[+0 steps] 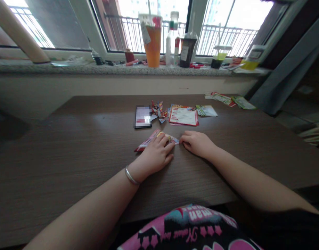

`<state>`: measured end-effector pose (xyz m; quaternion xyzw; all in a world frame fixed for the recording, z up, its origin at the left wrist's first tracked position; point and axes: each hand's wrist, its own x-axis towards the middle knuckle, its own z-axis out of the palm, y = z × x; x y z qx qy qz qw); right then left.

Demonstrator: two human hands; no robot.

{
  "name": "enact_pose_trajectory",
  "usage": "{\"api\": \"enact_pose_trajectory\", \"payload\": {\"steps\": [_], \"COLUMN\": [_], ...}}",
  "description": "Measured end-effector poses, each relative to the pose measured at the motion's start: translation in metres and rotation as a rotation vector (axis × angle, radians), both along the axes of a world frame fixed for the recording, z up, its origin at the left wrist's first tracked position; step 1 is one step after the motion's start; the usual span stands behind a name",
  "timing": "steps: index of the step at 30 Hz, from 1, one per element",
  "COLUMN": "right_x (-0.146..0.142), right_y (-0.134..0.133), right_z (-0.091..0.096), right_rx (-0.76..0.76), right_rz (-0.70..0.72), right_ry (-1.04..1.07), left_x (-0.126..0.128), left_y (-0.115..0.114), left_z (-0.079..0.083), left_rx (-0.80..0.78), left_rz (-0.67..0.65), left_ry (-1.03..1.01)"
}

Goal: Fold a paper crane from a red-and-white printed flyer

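A folded piece of printed, pink-and-yellow paper [149, 140] lies flat on the brown wooden table [71, 146]. My left hand [155, 154], with a silver bracelet on the wrist, presses down on the paper with its fingers laid flat over it. My right hand [197, 143] sits just to the right, fingers curled, pinching the paper's right tip against the table.
Beyond the hands lie a phone [143, 117], small folded paper figures [158, 110], a red-bordered leaflet [183, 116] and more leaflets [206, 110] to the right. The stone windowsill [71, 67] carries an orange drink cup [152, 40], bottles, a dark cup and pens.
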<state>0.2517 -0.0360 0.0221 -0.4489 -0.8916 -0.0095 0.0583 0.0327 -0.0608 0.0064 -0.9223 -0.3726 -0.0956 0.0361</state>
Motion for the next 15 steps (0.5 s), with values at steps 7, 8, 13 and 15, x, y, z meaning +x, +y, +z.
{"api": "enact_pose_trajectory", "payload": {"steps": [7,8,13,15], "right_x": [-0.0009,-0.0011,-0.0038,-0.0035], "right_y": [0.003,0.0036,0.0012,0.0], "right_z": [-0.0071,-0.0076,-0.0067,-0.007], "right_rx": [0.007,0.004,-0.015,-0.006], "right_rz": [-0.057,-0.066,-0.129,-0.142], "right_ry": [0.016,0.029,0.096,0.141], "left_x": [0.0002,0.0003,-0.0004,-0.0017], "left_y": [0.0013,0.0008,0.0005,0.0026], "left_z": [-0.0026,-0.0022,0.0009,0.0006], "left_rx": [-0.002,-0.007,-0.004,-0.011], "left_rz": [-0.009,-0.006,-0.006,-0.031], "left_ry": [-0.002,0.004,0.015,0.01]}}
